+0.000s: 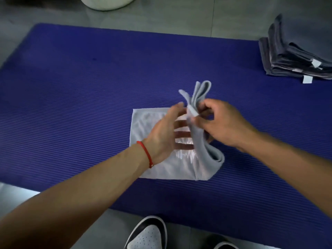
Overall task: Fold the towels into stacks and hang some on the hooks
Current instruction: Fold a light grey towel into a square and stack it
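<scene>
A light grey towel lies partly folded on the blue ribbed mat. Its right portion is lifted and bunched upright, with folded edges sticking up above my hands. My right hand pinches that raised part between thumb and fingers, near a small white label. My left hand, with a red string on its wrist, is spread with straight fingers against the left side of the raised cloth, above the flat part of the towel.
A stack of folded dark grey towels with white labels sits at the mat's far right corner. A white rounded object stands on the grey floor beyond the mat. My shoes are at the mat's near edge.
</scene>
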`<state>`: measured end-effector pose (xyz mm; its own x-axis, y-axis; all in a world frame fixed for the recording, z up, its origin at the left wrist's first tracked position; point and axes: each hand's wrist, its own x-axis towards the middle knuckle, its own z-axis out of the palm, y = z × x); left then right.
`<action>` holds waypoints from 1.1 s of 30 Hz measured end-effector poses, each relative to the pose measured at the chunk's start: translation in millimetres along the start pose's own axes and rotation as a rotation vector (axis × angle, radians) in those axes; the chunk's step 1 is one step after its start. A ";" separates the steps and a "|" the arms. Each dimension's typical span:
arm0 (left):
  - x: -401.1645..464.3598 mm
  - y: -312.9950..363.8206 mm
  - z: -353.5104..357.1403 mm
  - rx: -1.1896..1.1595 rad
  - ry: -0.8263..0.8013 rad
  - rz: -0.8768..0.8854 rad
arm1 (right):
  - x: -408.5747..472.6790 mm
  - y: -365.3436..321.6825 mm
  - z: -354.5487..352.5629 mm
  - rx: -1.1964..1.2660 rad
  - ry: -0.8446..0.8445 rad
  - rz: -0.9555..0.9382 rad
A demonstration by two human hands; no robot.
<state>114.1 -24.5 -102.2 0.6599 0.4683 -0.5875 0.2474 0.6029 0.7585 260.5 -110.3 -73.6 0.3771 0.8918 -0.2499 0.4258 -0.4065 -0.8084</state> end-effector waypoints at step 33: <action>56.3 4.3 -140.6 1.323 0.496 0.054 | 49.3 70.8 59.7 -0.829 -0.472 -0.154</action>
<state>52.5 95.3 -171.7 0.4438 0.8134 -0.3760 0.8859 -0.3351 0.3208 260.2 -83.3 -174.9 -0.0236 0.8614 -0.5074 0.9563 -0.1284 -0.2626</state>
